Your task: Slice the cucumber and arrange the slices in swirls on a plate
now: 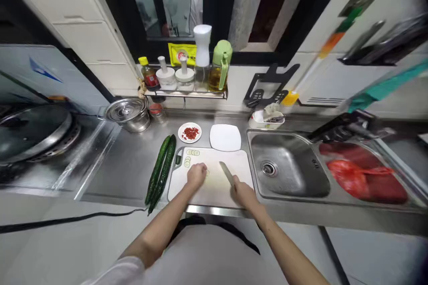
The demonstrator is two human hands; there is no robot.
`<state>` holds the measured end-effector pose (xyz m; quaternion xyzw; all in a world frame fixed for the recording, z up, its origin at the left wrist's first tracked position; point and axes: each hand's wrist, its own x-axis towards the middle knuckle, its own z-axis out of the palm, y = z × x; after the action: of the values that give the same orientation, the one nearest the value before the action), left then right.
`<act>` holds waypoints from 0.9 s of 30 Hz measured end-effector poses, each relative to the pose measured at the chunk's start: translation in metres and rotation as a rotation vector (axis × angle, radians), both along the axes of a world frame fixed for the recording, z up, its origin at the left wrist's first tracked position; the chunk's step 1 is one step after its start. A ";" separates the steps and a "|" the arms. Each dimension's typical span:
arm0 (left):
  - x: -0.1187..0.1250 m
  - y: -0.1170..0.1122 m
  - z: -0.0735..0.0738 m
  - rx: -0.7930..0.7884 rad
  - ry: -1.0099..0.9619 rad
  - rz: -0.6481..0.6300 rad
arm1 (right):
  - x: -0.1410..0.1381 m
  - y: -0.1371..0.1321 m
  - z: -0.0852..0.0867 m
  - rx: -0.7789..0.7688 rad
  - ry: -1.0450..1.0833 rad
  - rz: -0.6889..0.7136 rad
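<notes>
**Head view: knife and bunched hand meet on the cutting board**

The left hand (196, 174) rests knuckles-up at the middle of the cutting board (234, 160). Its fingers are curled in tight, and whatever they press on is hidden beneath them, so I cannot tell if they grip anything. That tuck probably keeps the fingertips back from the edge. The right hand (242, 191), at the board's near right corner, is closed round the handle of a knife (227, 173), whose blade slants in toward the left hand. Cucumber slices (190, 156) lie pushed to the board's far left corner, likely to leave the middle free. Two whole cucumbers (162, 171) lie along the board's left edge, within easy reach. Just behind the board stand a dish of red chilli (190, 133) and a white plate (225, 137) — the sink (287, 173) is just to its right.
</notes>
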<state>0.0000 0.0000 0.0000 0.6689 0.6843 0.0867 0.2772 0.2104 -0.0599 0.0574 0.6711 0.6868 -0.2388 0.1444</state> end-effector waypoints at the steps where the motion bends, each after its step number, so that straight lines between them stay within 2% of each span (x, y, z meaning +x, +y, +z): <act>1: -0.002 0.001 0.001 -0.011 -0.015 0.008 | 0.000 0.000 0.002 0.000 -0.006 -0.001; 5: -0.012 0.005 0.001 -0.048 -0.085 0.045 | 0.000 0.000 0.009 0.004 -0.016 0.025; 10: -0.020 0.012 -0.008 -0.059 -0.154 0.075 | -0.008 -0.009 0.015 -0.024 0.006 0.102; 16: -0.022 0.017 -0.011 -0.086 -0.188 0.090 | -0.020 -0.017 0.012 -0.029 0.022 0.219; 27: -0.023 0.018 -0.011 -0.131 -0.211 0.095 | -0.021 -0.016 0.010 -0.032 -0.014 0.270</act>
<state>-0.0234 0.0185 -0.0106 0.6034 0.6864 0.1246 0.3863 0.1896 -0.0757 0.0671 0.5719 0.7659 -0.2236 0.1909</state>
